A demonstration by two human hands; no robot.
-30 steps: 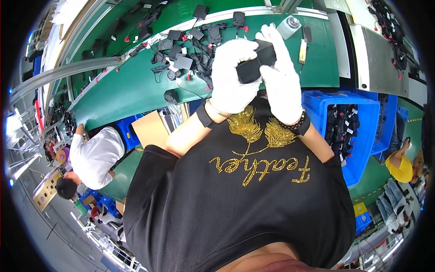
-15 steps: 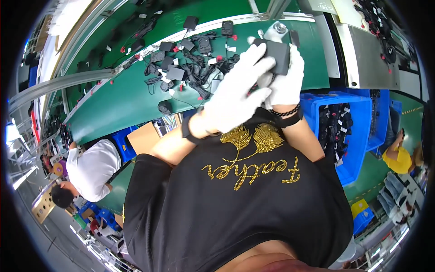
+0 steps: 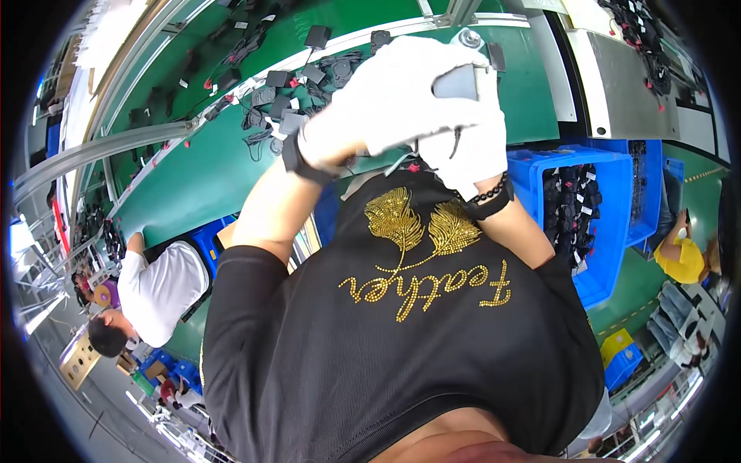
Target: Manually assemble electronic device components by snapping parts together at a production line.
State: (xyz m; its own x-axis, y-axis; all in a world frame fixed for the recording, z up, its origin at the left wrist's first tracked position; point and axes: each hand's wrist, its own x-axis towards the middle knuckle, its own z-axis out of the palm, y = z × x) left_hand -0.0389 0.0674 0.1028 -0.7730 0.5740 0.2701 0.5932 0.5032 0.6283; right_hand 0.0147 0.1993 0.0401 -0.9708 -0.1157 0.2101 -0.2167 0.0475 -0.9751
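My left hand and my right hand, both in white gloves, are closed together around a black power adapter. The left is wrapped over its top and side, so only a greyish, shiny face shows between the fingers. My right hand supports it from below and the right. A bit of dark cable shows by the right palm, and a small red piece hangs beneath the hands. On the green bench to the left lies a pile of similar adapters with cables, partly hidden behind my left arm.
Beyond my hands stands a bottle with a round metal top, beside a dark block. A blue bin holding adapters is at my right, below a metal cabinet. A co-worker in white sits at the left; a metal rail crosses there.
My left hand has risen and moved over the adapter, hiding most of it. The adapter has turned, showing a greyish face instead of its black side.
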